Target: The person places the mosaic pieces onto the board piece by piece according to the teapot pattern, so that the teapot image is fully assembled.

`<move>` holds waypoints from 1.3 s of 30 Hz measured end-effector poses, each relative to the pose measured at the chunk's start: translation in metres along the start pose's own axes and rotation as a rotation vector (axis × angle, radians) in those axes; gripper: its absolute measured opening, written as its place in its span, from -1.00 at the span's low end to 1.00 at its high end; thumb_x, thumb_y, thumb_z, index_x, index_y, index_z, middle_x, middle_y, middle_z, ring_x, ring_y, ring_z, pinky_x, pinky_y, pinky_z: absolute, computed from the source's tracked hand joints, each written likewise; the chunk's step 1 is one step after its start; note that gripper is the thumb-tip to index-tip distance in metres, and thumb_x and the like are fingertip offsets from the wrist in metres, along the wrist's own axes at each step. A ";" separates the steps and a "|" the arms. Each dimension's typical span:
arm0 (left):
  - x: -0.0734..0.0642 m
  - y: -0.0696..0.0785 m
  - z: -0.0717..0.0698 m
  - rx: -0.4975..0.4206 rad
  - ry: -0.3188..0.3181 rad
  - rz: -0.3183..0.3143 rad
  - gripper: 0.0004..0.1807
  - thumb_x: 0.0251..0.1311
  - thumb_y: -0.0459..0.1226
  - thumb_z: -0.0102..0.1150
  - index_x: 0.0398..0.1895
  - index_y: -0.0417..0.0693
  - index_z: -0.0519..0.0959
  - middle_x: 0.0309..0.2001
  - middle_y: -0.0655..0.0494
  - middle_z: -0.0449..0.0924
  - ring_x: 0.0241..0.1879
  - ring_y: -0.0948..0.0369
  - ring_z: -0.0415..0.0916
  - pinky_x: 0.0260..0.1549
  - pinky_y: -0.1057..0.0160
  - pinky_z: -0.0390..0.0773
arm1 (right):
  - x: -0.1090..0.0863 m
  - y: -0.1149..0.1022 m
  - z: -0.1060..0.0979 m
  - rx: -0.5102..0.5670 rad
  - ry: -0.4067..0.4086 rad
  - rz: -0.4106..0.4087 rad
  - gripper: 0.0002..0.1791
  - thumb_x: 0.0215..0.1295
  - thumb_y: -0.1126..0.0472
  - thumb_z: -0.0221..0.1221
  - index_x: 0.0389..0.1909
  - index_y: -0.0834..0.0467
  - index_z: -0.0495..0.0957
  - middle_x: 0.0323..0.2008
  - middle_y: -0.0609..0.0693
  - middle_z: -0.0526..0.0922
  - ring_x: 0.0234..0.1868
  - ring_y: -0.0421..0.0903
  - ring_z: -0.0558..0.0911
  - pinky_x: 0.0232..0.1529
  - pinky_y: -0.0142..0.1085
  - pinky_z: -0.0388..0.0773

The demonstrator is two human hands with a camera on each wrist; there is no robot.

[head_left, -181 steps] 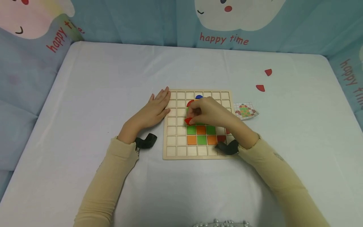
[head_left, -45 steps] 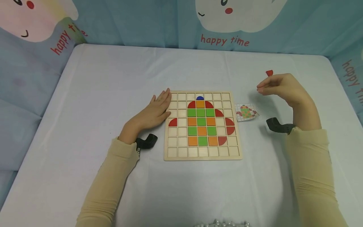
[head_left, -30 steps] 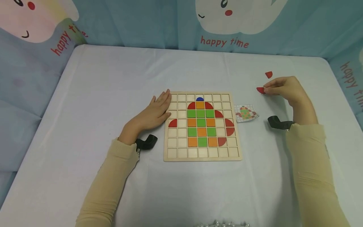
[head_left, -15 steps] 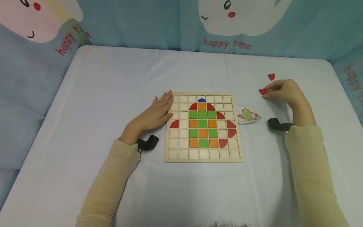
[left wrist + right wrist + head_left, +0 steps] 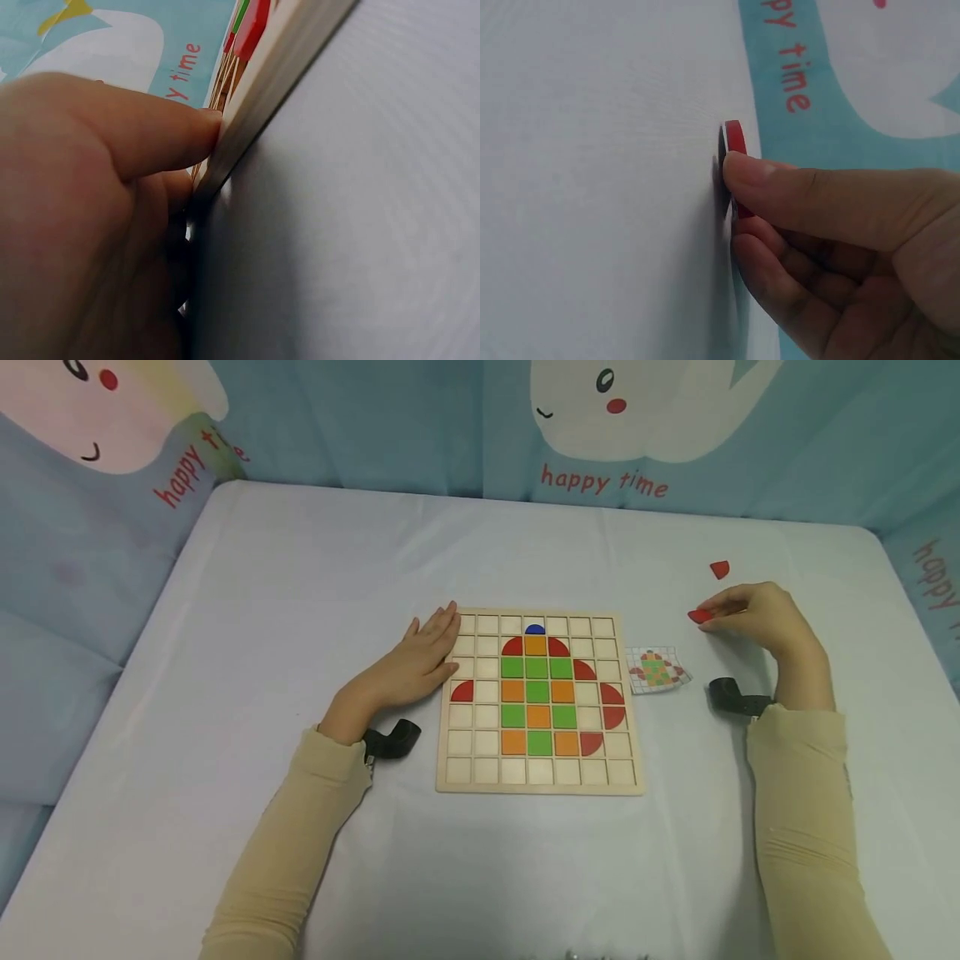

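My right hand (image 5: 765,614) pinches a red quarter-circle tile (image 5: 699,616) between thumb and fingers, to the right of the board. In the right wrist view the tile (image 5: 736,139) stands on edge close to the white cloth. My left hand (image 5: 405,664) lies with straight fingers along the left edge of the wooden grid board (image 5: 540,789); its thumb touches the rim in the left wrist view. Green and orange square tiles (image 5: 537,692) fill the board's middle, with red quarter-circles around them and a blue half-circle (image 5: 535,629) on top.
One more red quarter-circle tile (image 5: 720,568) lies behind my right hand. A small paper pattern card (image 5: 656,670) lies against the board's right edge. A blue printed curtain (image 5: 375,427) borders the white-covered table (image 5: 315,543) at the back and sides.
My right hand has left the board, reached to the right and picked up one of two loose red tiles. A red tile now sits near the board's left edge. My left hand stays put.
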State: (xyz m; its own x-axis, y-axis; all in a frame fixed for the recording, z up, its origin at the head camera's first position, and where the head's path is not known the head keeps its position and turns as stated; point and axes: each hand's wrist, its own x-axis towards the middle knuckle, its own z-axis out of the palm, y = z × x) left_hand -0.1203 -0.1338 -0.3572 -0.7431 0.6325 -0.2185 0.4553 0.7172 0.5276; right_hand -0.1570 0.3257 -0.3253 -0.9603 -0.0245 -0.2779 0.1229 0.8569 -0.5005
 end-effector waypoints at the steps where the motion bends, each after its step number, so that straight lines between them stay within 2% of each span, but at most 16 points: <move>1: -0.001 0.000 0.000 0.000 0.000 -0.002 -0.28 0.45 -0.18 -0.23 0.45 -0.33 -0.28 0.48 -0.14 -0.48 0.45 0.02 -0.49 0.34 0.00 -0.47 | -0.001 0.000 0.000 -0.001 -0.003 -0.003 -0.53 0.15 0.03 0.32 0.00 0.24 0.61 -0.21 0.00 0.66 -0.21 -0.21 0.44 -0.24 -0.39 0.37; 6: -0.005 -0.002 -0.001 0.002 0.002 -0.003 -0.27 0.45 -0.18 -0.21 0.45 -0.35 -0.28 0.48 -0.16 -0.48 0.45 0.01 -0.49 0.34 -0.02 -0.47 | 0.000 -0.003 0.001 -0.014 -0.020 -0.001 -0.51 0.18 0.00 0.30 0.02 0.24 0.60 -0.04 0.19 0.59 -0.13 -0.10 0.43 -0.20 -0.34 0.39; 13: -0.004 -0.002 -0.002 0.003 0.007 0.013 -0.27 0.45 -0.18 -0.21 0.45 -0.36 -0.28 0.47 -0.17 -0.47 0.45 -0.01 -0.48 0.34 -0.03 -0.46 | -0.002 -0.003 -0.001 -0.035 -0.037 -0.004 -0.54 0.22 0.04 0.25 0.02 0.27 0.59 -0.03 0.25 0.58 -0.06 0.04 0.44 -0.10 -0.12 0.41; 18: -0.002 -0.001 -0.002 0.008 -0.001 0.014 -0.27 0.46 -0.16 -0.22 0.45 -0.34 -0.29 0.48 -0.16 -0.49 0.45 0.01 -0.49 0.34 -0.01 -0.47 | -0.004 -0.001 -0.004 -0.069 0.009 -0.045 -0.57 0.26 0.06 0.23 -0.02 0.32 0.60 -0.01 0.32 0.57 0.02 0.16 0.43 -0.04 0.05 0.35; 21: -0.001 -0.001 -0.002 0.009 0.001 0.012 -0.26 0.46 -0.16 -0.22 0.45 -0.34 -0.29 0.48 -0.15 -0.49 0.45 0.01 -0.50 0.34 -0.01 -0.48 | -0.004 -0.001 -0.005 -0.095 0.047 -0.075 -0.63 0.29 0.12 0.19 -0.06 0.34 0.61 -0.03 0.37 0.56 0.01 0.22 0.44 -0.06 0.07 0.35; 25: 0.001 -0.002 -0.001 0.008 0.002 0.011 -0.26 0.46 -0.16 -0.22 0.45 -0.33 -0.29 0.48 -0.14 -0.49 0.45 0.02 -0.50 0.34 0.00 -0.48 | -0.005 -0.002 -0.006 -0.110 0.081 -0.077 -0.67 0.31 0.18 0.17 -0.08 0.37 0.62 -0.06 0.38 0.57 -0.05 0.20 0.46 -0.12 0.02 0.36; 30: 0.001 -0.002 0.000 0.000 0.008 0.017 -0.26 0.45 -0.17 -0.21 0.45 -0.34 -0.29 0.48 -0.15 -0.48 0.45 0.02 -0.49 0.34 -0.01 -0.47 | -0.006 -0.001 -0.005 -0.096 0.133 -0.047 -0.67 0.30 0.20 0.16 -0.07 0.37 0.61 -0.08 0.36 0.58 -0.07 0.16 0.48 -0.17 -0.09 0.36; 37: 0.001 -0.001 0.000 0.001 0.007 0.016 -0.26 0.45 -0.17 -0.20 0.45 -0.33 -0.29 0.48 -0.14 -0.48 0.45 0.02 -0.49 0.34 -0.02 -0.46 | -0.003 0.001 0.000 -0.034 0.154 0.003 -0.61 0.37 0.16 0.10 0.01 0.42 0.55 0.00 0.41 0.52 0.03 0.24 0.43 -0.01 0.11 0.35; 39: 0.001 -0.002 0.001 -0.001 0.004 0.015 -0.26 0.45 -0.17 -0.20 0.45 -0.33 -0.29 0.48 -0.14 -0.49 0.45 0.02 -0.50 0.34 -0.01 -0.47 | -0.001 0.002 0.000 -0.016 0.177 0.040 -0.59 0.37 0.11 0.10 0.01 0.38 0.56 -0.08 0.31 0.59 -0.01 0.17 0.45 -0.07 0.04 0.40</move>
State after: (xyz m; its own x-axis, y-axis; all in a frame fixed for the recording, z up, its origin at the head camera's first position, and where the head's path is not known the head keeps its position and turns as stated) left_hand -0.1215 -0.1343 -0.3587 -0.7380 0.6422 -0.2071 0.4664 0.7073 0.5313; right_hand -0.1553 0.3275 -0.3262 -0.9839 0.0998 -0.1484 0.1597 0.8637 -0.4780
